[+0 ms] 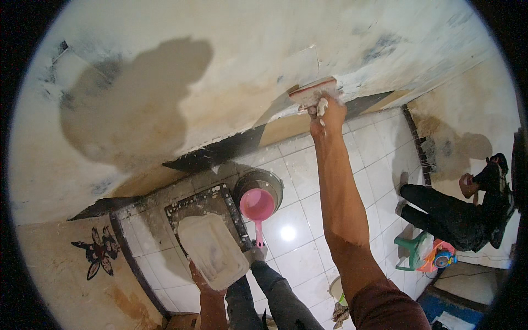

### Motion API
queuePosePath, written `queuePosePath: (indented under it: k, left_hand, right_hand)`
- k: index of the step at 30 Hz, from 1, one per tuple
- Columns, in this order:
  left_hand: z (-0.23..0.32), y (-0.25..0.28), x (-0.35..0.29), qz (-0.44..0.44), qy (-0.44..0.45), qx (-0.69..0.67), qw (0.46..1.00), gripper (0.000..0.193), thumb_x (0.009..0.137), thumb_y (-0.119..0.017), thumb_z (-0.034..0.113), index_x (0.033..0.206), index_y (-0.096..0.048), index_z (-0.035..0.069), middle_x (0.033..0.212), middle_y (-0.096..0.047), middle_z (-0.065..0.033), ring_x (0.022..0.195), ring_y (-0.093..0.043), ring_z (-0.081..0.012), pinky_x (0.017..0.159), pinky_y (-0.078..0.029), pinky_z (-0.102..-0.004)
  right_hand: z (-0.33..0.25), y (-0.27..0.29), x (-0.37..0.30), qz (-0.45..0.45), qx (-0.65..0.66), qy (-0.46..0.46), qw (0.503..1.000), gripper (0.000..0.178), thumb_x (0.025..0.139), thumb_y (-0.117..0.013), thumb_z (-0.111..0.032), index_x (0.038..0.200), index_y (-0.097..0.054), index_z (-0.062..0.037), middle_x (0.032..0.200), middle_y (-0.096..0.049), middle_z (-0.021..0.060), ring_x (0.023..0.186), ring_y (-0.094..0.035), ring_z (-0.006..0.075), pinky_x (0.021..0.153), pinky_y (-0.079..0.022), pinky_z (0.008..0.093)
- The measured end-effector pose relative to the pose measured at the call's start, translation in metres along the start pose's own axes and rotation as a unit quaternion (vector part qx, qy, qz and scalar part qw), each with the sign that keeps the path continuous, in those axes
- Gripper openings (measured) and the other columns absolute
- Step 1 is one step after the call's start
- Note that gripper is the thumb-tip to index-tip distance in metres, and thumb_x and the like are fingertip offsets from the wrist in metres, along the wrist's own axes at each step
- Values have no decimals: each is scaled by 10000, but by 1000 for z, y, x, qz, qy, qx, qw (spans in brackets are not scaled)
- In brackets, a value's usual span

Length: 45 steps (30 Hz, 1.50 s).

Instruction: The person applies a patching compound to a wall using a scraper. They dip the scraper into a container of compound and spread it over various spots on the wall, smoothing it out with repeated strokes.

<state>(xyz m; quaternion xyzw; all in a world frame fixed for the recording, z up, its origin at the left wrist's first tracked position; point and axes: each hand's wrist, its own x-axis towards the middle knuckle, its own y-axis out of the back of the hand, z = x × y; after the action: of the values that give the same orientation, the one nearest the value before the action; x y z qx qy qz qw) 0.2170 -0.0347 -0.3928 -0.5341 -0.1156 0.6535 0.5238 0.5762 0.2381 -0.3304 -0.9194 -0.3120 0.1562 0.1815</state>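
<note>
Reaching out toward one o'clock, we have our right hand (pixel 331 114) closed round a wide scraper (pixel 313 92), its handle mostly hidden in the grip and white paste smeared over the fingers. The blade appears to meet the patchy wall (pixel 242 71), slanting up between two and three o'clock, probably so that its full edge bears on the surface. Down at seven o'clock our left hand (pixel 202 278) grips a pale tub (pixel 188 242) by its lower left side; we cannot tell how the fingers lie underneath. We seem to hold it open side up to keep the whitish coating inside from spilling, and close to our legs where the weight is likely easier to carry. Beyond the tub, toward eleven o'clock, a spattered dark tray (pixel 228 201) lies on the tiles (pixel 300 173), perhaps to catch drips. Just beside it a round bucket (pixel 278 193) sits near the centre, a pink dipper (pixel 257 204) over its near side, the handle pointing to six o'clock, presumably within easy reach. Out at four o'clock a green stool (pixel 407 254) stands near another person (pixel 440 217).
</note>
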Motion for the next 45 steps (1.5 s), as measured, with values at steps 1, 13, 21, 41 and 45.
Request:
queuePosePath:
  k: [1,13,21,41,45]
  left_hand:
    - [-1,2,0,5,-1,-9,1000,628,869,-441,561,1374,-356,198,1363,-419,-67,1236,-414,-316,996,-369,-551]
    - [7,18,4,-15,-2,-58,998,619,869,-437,559,1371,-361,204,1372,-416,-58,1238,-417,-306,1007,-346,-572]
    - [-2,4,0,-29,-8,-24,999,625,867,-447,551,1377,-352,204,1371,-413,-70,1231,-426,-310,998,-367,-553]
    - [8,22,-9,-24,-31,-23,999,642,861,-446,573,1383,-349,213,1366,-423,-60,1238,-417,-312,1001,-365,-546]
    - [4,13,-9,-30,-22,-22,999,659,852,-463,575,1386,-346,207,1374,-414,-66,1238,-417,-316,1009,-360,-541]
  right_hand:
    - [-11,-11,-1,-1,-6,-13,1000,82,792,-594,-27,729,-554,7,636,-533,55,483,-498,128,404,-385,270]
    - [41,-9,-98,-153,-509,474,702,258,725,-639,-80,951,-577,28,809,-562,201,666,-571,365,578,-481,412]
    - [76,-20,-40,-148,-577,509,621,257,735,-583,-64,981,-560,9,1092,-573,240,892,-606,371,695,-524,420]
    - [-9,-101,-85,-36,-376,241,894,246,767,-624,-113,904,-578,86,865,-610,218,792,-593,334,731,-462,433]
    - [52,-83,-142,-162,-547,426,702,384,760,-597,-108,1097,-544,69,1042,-588,283,954,-616,362,736,-527,422]
